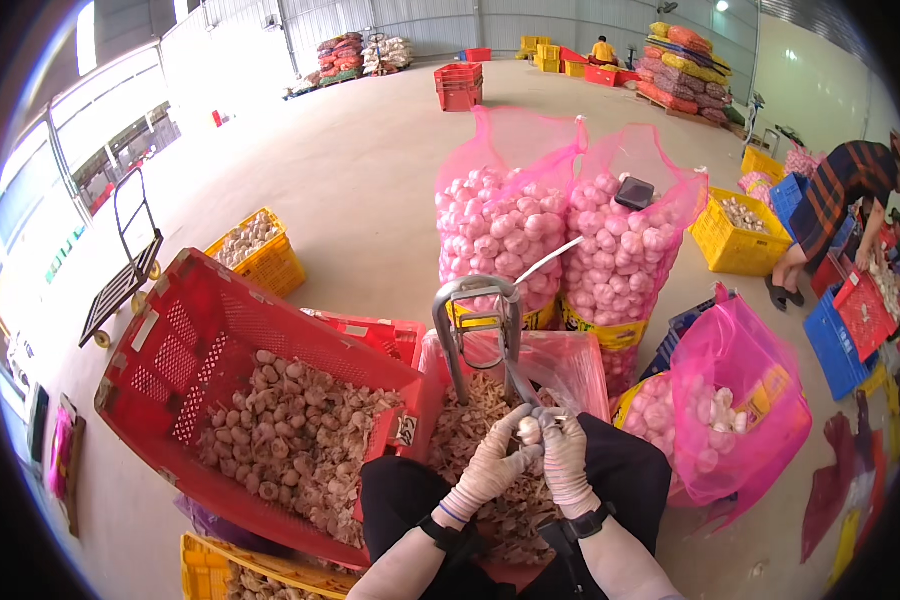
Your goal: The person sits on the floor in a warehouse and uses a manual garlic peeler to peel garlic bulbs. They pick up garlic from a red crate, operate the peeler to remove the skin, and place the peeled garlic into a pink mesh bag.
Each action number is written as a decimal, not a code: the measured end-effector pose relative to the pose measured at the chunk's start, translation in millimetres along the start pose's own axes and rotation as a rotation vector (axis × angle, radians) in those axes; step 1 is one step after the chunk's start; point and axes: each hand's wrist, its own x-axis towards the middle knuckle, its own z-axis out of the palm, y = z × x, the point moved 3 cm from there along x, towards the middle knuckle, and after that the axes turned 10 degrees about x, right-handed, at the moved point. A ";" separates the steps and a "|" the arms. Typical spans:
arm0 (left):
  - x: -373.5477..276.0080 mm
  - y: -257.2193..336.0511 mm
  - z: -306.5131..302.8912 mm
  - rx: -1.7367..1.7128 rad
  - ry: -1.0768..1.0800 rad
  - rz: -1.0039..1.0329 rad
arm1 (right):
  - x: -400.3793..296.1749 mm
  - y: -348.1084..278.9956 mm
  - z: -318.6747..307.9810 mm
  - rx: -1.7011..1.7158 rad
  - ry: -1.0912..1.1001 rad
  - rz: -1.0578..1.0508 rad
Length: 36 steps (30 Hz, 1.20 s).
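Note:
Both my hands wear pale, dirty work gloves and meet over a red crate lined with clear plastic and filled with dry peelings. A garlic bulb sits between them; my left hand holds it with thumb and fingers. My right hand touches the bulb's right side, fingers bent; whether it pinches a bit of skin or root cannot be told. Just beyond my fingers stands a grey metal frame tool with a lever. To the left, a tilted red crate holds unpeeled garlic bulbs and loose skins.
Two upright pink mesh sacks of garlic stand ahead, a dark device on the right one. An open pink mesh bag is at right. Yellow crates flank both sides. Another person bends over crates at far right.

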 end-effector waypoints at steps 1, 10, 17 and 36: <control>0.7 1.3 -2.5 0.038 0.009 0.030 | -2.8 -2.3 5.4 0.038 -0.042 -0.008; -1.9 3.8 -18.1 0.120 -0.067 -0.062 | -4.7 -11.0 17.0 -0.188 -0.096 0.082; -3.4 6.4 -4.9 -0.379 -0.141 -0.346 | 4.1 -10.9 3.3 -0.046 0.079 0.100; 7.7 -6.0 -13.9 -0.841 0.136 -0.162 | -3.1 11.6 28.4 -1.052 -0.303 -0.664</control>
